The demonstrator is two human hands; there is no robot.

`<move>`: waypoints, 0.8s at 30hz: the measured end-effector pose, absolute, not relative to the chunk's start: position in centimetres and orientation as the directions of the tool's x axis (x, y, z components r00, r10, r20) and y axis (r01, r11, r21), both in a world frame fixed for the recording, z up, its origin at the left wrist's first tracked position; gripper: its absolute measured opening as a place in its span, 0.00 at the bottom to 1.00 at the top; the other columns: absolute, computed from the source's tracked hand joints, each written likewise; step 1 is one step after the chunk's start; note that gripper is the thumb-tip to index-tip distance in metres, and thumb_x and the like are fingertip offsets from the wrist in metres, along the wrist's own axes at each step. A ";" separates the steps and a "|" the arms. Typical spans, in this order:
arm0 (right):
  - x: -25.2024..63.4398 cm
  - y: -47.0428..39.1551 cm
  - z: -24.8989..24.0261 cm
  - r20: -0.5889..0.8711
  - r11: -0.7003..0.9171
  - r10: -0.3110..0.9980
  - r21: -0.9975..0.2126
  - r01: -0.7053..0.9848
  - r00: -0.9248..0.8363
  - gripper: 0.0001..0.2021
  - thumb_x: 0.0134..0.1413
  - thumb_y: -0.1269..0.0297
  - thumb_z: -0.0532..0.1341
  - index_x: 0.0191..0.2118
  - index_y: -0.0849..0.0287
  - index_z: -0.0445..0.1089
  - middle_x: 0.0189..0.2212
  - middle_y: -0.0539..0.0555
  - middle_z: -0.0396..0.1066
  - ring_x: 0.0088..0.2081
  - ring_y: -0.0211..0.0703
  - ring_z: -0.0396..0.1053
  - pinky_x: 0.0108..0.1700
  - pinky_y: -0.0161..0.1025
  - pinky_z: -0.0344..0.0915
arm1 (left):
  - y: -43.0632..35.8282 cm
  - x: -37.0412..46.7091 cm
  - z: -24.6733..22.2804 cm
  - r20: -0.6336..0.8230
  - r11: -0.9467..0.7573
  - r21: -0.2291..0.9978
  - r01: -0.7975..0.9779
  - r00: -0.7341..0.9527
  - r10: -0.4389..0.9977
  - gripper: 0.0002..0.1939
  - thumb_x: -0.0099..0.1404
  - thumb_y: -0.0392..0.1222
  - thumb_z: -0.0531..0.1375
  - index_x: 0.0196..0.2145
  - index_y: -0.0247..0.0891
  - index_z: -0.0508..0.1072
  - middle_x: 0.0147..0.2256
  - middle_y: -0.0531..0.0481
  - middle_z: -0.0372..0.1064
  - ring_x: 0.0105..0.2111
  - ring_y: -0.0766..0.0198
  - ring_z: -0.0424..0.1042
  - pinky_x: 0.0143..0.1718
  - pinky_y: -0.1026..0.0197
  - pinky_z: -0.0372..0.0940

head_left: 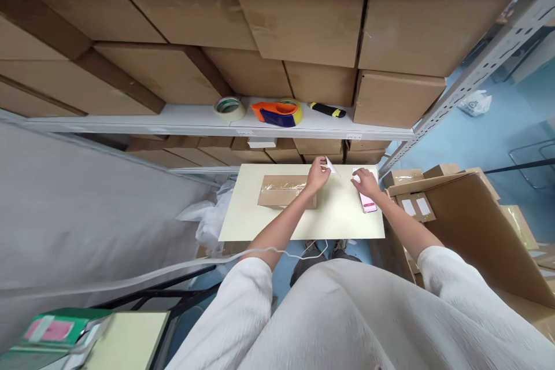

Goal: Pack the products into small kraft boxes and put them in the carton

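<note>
The left hand point(318, 174) pinches a thin, pointed white paper slip point(330, 166) above the smooth cream tabletop point(255, 224), beside an oblong cardboard box point(272, 199) with glossy tape point(281, 187); the right hand point(366, 184) curls loosely by a flat phone point(368, 204), its grip too small to tell

Atop the pale-yellow rectangular tabletop point(338, 225), the right hand point(366, 182) partly hides a pink-screened rectangular phone point(368, 204), its text illegible.

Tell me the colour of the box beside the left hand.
The box is brown, with shiny tape across it; the head view shows it best.
</note>
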State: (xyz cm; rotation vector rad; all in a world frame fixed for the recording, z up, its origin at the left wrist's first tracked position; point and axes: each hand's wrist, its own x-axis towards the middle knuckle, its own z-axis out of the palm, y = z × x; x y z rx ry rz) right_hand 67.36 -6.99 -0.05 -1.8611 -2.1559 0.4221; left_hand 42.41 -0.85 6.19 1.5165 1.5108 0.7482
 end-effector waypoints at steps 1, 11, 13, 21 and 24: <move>66.0 -7.0 0.2 0.031 0.156 0.987 -0.406 0.900 -0.157 0.14 0.69 0.59 0.62 0.55 0.56 0.74 0.54 0.62 0.74 0.55 0.59 0.69 0.58 0.52 0.64 | -1.1 41.8 6.4 -0.143 0.093 0.892 0.441 0.081 0.986 0.26 0.65 0.32 0.61 0.60 0.41 0.68 0.56 0.41 0.74 0.45 0.58 0.77 0.51 0.55 0.71; 54.9 -6.7 4.5 0.122 0.181 0.983 -0.619 0.764 -0.134 0.08 0.63 0.68 0.57 0.44 0.55 0.72 0.46 0.58 0.74 0.50 0.52 0.71 0.54 0.46 0.66 | -3.1 32.4 8.5 -0.187 0.175 0.937 0.303 0.013 0.982 0.37 0.62 0.31 0.57 0.69 0.43 0.60 0.70 0.39 0.62 0.62 0.54 0.71 0.54 0.57 0.71; 52.9 -6.8 5.5 0.114 0.173 0.985 -0.684 0.709 -0.131 0.06 0.59 0.68 0.57 0.40 0.54 0.71 0.44 0.56 0.74 0.48 0.50 0.71 0.52 0.45 0.67 | -3.5 29.9 9.1 -0.192 0.187 0.947 0.262 -0.005 0.981 0.38 0.60 0.29 0.57 0.67 0.42 0.62 0.68 0.40 0.66 0.62 0.55 0.71 0.55 0.57 0.71; 45.8 -7.7 7.9 -0.012 0.016 0.999 -0.871 0.492 -0.053 0.04 0.50 0.61 0.59 0.32 0.53 0.65 0.31 0.48 0.69 0.35 0.43 0.67 0.41 0.39 0.65 | -5.8 21.6 10.6 -0.291 0.286 0.935 0.211 -0.009 0.957 0.12 0.70 0.44 0.59 0.50 0.43 0.75 0.49 0.47 0.79 0.51 0.55 0.76 0.53 0.56 0.70; 44.5 -8.2 7.7 -0.099 -0.103 0.995 -0.922 0.375 0.030 0.06 0.47 0.60 0.60 0.32 0.53 0.64 0.26 0.45 0.64 0.31 0.41 0.63 0.35 0.37 0.61 | -6.4 19.9 9.9 -0.292 0.278 0.938 0.205 0.042 0.955 0.12 0.73 0.47 0.57 0.49 0.43 0.75 0.48 0.48 0.79 0.51 0.56 0.77 0.54 0.56 0.69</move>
